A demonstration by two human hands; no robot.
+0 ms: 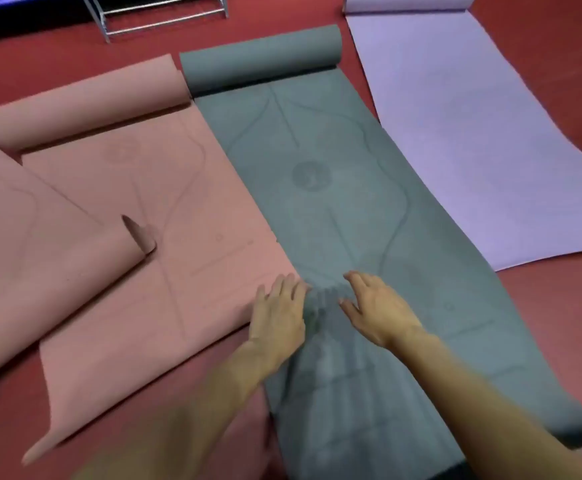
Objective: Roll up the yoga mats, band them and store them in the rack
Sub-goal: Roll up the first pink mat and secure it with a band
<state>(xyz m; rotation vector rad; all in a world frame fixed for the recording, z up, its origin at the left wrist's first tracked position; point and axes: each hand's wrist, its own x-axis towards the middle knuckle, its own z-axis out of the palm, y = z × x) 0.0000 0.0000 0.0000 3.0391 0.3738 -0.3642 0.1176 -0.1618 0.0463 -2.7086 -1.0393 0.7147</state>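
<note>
On red floor (524, 323): grey yoga mat (334, 209) mostly unrolled, left hand (277, 315) and right hand (377, 308) flat, fingers spread; metal rack (158, 15) empty, no mat banded.

Both arms reach forward, left hand (277, 317) and right hand (381, 311) flat, fingers straight.

Dark red floor (559, 323), with a glossy blue surface (23, 12) beyond.

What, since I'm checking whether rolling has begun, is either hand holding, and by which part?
Nothing is gripped. The left hand and right hand are open, fingers straight, palms down over the flat stretch of the grey mat.
</note>
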